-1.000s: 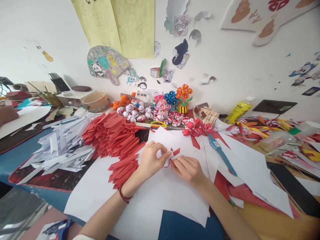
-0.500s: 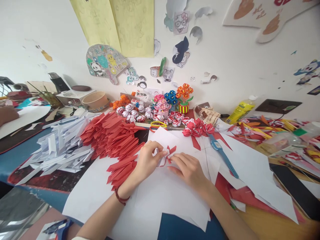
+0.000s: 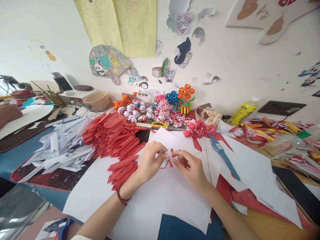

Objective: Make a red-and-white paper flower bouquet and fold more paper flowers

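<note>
Between my hands is a small red-and-white folded paper piece, with narrow red strips sticking out from a pale middle. My left hand pinches its left side between thumb and fingertips. My right hand is closed on one of the strips at the right side, fingers bent. Both hands are just above white paper sheets. Left of my left hand lies a heap of folded red paper strips, with a pile of white paper strips beyond it.
Finished-looking red-and-white paper balls and potted craft flowers line the back. A blue watch, a dark phone and a yellow bottle are on the right. At far left, another person's hand rests by paper.
My right hand has lifted slightly and its fingers have pinched a strip. The paper piece has tipped up, showing a pale middle. The view has shifted slightly.
</note>
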Action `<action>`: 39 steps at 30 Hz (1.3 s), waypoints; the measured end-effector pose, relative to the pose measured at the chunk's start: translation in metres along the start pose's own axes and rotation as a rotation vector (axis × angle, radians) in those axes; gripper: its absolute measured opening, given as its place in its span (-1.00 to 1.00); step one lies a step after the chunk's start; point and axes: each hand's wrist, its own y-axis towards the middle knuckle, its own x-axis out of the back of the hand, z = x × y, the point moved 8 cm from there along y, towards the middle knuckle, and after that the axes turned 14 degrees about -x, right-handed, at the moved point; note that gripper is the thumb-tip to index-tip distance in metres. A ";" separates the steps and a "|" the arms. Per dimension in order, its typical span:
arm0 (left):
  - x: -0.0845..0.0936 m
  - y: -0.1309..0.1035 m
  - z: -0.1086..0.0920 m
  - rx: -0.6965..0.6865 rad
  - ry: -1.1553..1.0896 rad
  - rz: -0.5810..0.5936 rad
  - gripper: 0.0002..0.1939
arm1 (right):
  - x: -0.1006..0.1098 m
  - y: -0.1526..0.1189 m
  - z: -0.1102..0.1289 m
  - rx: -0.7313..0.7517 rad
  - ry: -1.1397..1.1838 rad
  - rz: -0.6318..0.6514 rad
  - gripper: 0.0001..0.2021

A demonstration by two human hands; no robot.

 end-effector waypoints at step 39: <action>-0.012 -0.005 -0.001 -0.042 0.075 0.298 -0.85 | -0.030 0.000 -0.019 -0.093 0.072 0.324 -0.83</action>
